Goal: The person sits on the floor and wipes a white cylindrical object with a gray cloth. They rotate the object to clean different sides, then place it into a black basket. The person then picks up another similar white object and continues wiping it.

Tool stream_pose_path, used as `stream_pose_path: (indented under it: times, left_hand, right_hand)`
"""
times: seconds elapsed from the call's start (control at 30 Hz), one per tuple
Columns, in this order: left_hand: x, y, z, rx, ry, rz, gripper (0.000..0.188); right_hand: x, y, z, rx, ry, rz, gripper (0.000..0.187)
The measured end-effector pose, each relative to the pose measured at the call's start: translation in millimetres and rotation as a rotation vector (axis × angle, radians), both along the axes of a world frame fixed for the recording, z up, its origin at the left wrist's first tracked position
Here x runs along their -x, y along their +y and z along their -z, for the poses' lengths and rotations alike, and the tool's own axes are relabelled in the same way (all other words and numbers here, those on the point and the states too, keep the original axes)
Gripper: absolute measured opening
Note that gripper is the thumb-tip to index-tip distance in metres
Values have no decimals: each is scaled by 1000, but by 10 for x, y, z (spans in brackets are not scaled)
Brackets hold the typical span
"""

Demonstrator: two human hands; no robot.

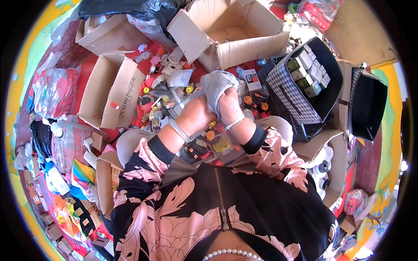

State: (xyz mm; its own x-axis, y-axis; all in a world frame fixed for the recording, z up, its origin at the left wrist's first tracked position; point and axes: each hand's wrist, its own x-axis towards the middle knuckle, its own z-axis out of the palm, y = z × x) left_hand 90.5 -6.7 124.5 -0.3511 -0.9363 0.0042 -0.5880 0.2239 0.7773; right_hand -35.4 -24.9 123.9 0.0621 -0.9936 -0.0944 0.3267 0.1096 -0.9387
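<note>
A grey cloth (pixel 219 85) is bunched up between my two hands, above a heap of small items. My left hand (pixel 199 112) is closed on the cloth's lower left part, its fingers partly hidden. On the other side my right hand (pixel 229 106) grips the cloth with bent fingers. Whether something is wrapped inside the cloth cannot be seen. Below and around my hands lie loose plastic parts (pixel 176 71), yellow-topped pieces and small orange-and-black items (pixel 212 135) on a red sheet.
An open cardboard box (pixel 252 54) stands ahead, another (pixel 102 100) to the left. To the right are a houndstooth bin (pixel 296 102) holding small boxes and a cardboard box (pixel 342 161) with white round items. Plastic bags (pixel 54 91) and packets crowd the far left.
</note>
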Motion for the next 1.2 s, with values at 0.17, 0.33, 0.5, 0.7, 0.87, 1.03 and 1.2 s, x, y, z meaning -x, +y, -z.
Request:
stream_pose_path:
  times: [0.17, 0.33, 0.5, 0.7, 0.87, 1.03, 1.2]
  left_hand:
    - [69, -59, -166, 177, -339, -4, 43]
    - [32, -27, -53, 561, -273, 55, 49]
    - [-12, -60, -270, 648, 82, 76, 47]
    - [-23, -84, -270, 272, 287, 16, 45]
    - [57, -40, -80, 176, 240, -56, 38]
    - [82, -94, -85, 281, 68, -13, 18]
    - [40, -125, -172, 498, -218, 17, 33]
  right_hand:
    - [52, -70, 58, -236, -221, 123, 27]
    - [151, -281, 444, -326, -394, 82, 20]
    - [440, -340, -12, -250, -674, -247, 22]
    - [465, -245, -445, 53, -155, -341, 42]
    - [231, 5, -328, 722, 659, -20, 41]
    - [173, 0, 216, 273, 482, -42, 44]
    - [120, -119, 109, 148, 206, -51, 35]
